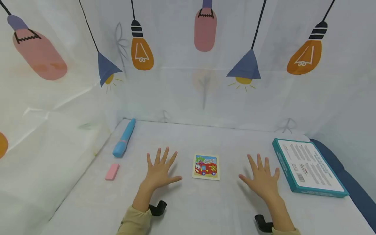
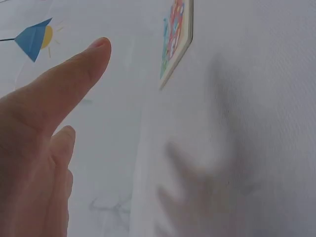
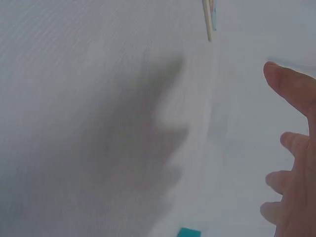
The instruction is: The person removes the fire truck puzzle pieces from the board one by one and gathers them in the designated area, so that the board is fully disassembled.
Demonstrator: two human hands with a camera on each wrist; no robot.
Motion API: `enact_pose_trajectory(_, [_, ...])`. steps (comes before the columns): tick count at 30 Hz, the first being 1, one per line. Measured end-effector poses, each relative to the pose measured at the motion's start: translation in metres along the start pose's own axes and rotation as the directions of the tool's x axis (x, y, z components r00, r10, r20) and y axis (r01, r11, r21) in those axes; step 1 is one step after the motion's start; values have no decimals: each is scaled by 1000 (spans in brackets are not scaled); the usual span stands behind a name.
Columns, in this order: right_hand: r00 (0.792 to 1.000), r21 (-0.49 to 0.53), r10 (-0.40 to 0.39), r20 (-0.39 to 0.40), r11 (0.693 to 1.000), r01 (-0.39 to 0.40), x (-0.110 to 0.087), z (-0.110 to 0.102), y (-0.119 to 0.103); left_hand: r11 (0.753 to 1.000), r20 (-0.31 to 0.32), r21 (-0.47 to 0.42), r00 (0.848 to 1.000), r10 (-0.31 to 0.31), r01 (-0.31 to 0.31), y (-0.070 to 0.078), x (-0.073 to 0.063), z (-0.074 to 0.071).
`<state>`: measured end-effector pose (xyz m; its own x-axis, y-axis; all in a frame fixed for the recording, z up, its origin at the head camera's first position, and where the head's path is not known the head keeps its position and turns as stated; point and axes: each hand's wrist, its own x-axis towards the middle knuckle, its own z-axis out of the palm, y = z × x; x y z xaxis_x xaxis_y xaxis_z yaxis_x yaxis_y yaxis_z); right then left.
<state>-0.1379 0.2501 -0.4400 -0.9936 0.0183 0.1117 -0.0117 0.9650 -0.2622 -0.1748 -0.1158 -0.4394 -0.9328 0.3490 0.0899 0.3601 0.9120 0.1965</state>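
Observation:
A small square picture puzzle [image 1: 206, 167] showing a red fire truck lies flat on the white table, between the two hands. To its left, my left hand [image 1: 158, 173] hovers over the table with fingers spread, its shadow falling below it. My right hand [image 1: 262, 181] is held the same way on the other side, fingers spread and holding nothing. In the left wrist view the puzzle [image 2: 177, 39] shows edge-on beyond the thumb. Only a corner of the puzzle [image 3: 209, 19] appears at the top of the right wrist view.
At the left lie a blue marker-shaped stick [image 1: 124, 138] and a pink eraser-like block [image 1: 112, 172]. A teal-edged flat box [image 1: 309, 166] with printed text lies at the right, beside a dark blue chair back [image 1: 330, 155]. A lamp-patterned curtain [image 1: 176, 88] stands behind the table.

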Motion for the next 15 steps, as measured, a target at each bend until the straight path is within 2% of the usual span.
enact_pose_trajectory(6, [998,41,19,52,999,-21,20,11,-17,998,-11,-47,999,33,-33,11,20,15])
enact_pose_trajectory(9, [995,91,16,95,996,-25,29,16,-26,996,10,-82,999,44,-43,17,29,23])
enact_pose_trajectory(15, [975,259,-33,220,966,-25,46,31,-43,982,127,-186,990,68,-43,30,42,34])
